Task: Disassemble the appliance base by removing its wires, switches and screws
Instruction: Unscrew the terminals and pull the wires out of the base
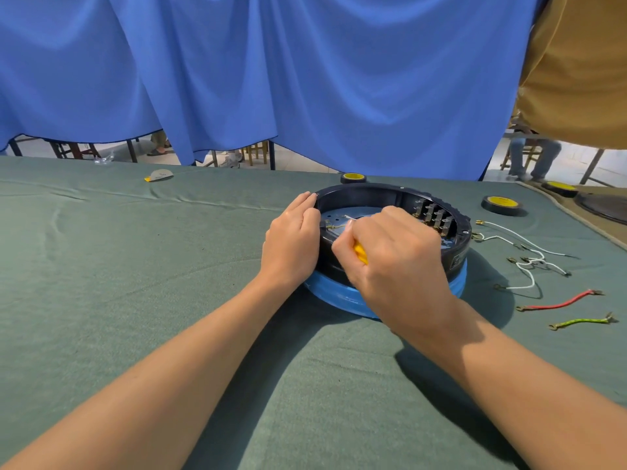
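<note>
The base (390, 193) sits on the table with freed wires (529, 262) at its 3 o'clock. The left hand (293, 239) grips its rim at 9 o'clock. The right hand (397, 256) is clenched round a screwdriver (360, 252), tip inside: seemingly a screw step. Next, the tip must stay seated while turning.

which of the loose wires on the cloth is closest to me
The short yellow-green wire, lowest in view, just in front of the red wire; the tangled white wires lie farther back.
</note>
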`<state>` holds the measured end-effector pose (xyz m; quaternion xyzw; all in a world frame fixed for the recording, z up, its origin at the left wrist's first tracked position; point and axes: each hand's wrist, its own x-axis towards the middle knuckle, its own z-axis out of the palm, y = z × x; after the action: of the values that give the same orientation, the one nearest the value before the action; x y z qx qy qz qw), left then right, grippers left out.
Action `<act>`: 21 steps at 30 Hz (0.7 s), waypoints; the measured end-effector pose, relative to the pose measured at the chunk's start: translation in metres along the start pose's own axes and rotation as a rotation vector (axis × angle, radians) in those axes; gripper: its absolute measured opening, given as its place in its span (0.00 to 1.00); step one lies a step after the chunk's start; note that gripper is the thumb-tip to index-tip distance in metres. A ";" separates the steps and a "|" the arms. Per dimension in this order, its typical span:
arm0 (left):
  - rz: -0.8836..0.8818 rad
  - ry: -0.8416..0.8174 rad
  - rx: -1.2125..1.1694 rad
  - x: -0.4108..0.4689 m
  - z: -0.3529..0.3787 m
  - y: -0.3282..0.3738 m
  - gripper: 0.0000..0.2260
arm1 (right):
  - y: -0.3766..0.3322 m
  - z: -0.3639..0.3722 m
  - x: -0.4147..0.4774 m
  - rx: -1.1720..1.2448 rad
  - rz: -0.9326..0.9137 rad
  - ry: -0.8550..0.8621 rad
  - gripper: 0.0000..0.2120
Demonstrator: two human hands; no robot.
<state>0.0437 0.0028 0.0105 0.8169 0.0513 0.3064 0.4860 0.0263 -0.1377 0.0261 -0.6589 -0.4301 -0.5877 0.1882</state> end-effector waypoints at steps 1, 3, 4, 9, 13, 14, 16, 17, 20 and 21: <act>0.005 -0.009 0.005 0.000 0.000 0.001 0.28 | -0.002 0.001 0.003 -0.021 -0.026 0.008 0.16; 0.012 -0.022 -0.008 -0.002 0.000 0.000 0.22 | -0.005 0.002 0.006 -0.041 -0.047 0.023 0.17; 0.009 -0.016 -0.019 -0.003 0.000 0.000 0.19 | -0.005 0.003 0.004 -0.033 -0.042 0.029 0.17; 0.017 0.007 0.018 0.000 -0.001 -0.001 0.29 | 0.002 0.000 -0.009 0.134 0.268 0.043 0.15; 0.045 0.002 0.031 -0.001 -0.001 -0.004 0.28 | 0.005 -0.001 -0.016 0.156 0.354 0.047 0.16; 0.051 0.002 0.025 -0.002 0.000 -0.004 0.27 | 0.004 -0.001 -0.016 0.159 0.348 0.044 0.16; 0.045 -0.001 0.012 -0.002 0.000 -0.003 0.27 | 0.004 -0.001 -0.015 0.167 0.335 0.046 0.16; 0.035 -0.002 0.005 -0.001 0.000 -0.003 0.28 | 0.004 -0.002 -0.014 0.166 0.327 0.041 0.15; 0.024 0.009 -0.012 -0.004 0.000 0.000 0.26 | 0.002 -0.002 -0.010 0.140 0.243 0.013 0.15; 0.026 0.005 -0.022 -0.006 0.000 0.001 0.24 | 0.000 -0.002 -0.007 0.114 0.186 0.000 0.15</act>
<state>0.0388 0.0003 0.0086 0.8113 0.0386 0.3153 0.4908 0.0258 -0.1417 0.0198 -0.6843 -0.4000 -0.5421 0.2791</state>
